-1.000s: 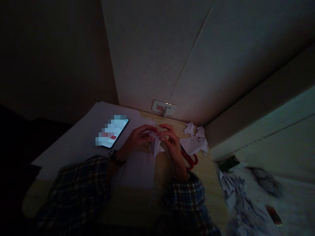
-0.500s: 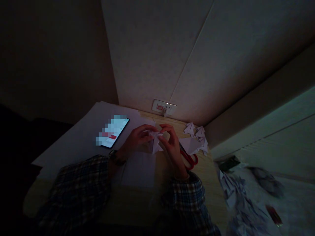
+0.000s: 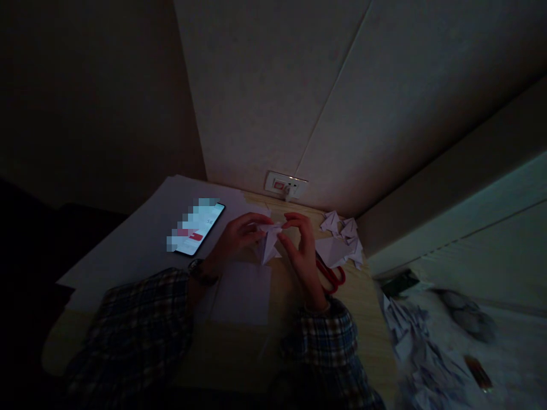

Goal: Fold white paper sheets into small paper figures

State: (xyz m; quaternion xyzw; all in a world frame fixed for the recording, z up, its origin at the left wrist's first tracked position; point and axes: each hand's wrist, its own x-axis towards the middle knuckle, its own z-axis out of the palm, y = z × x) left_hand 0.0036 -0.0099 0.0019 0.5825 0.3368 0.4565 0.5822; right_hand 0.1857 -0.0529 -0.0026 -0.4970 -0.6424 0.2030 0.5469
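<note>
A small folded white paper (image 3: 269,245), origami-like with a pointed lower end, is held up over the table between my two hands. My left hand (image 3: 244,232) pinches its upper left side between thumb and fingers. At the upper right edge, the fingertips and thumb of my right hand (image 3: 302,246) close on the paper. Below it lies a flat white sheet (image 3: 241,295). Red-handled scissors (image 3: 331,278) rest just right of my right hand, partly under a loose piece of paper (image 3: 334,250).
A lit phone (image 3: 197,230) lies on a stack of white paper (image 3: 128,245) at the left. Several folded paper pieces (image 3: 349,229) sit by the wall at the right. A socket (image 3: 285,185) with a plug is on the wall. Many paper pieces (image 3: 421,347) lie lower right, beyond the table edge.
The folded paper has turned slightly, its lower point shifting a little left. My right hand has moved slightly right, its fingers still at the paper's upper edge.
</note>
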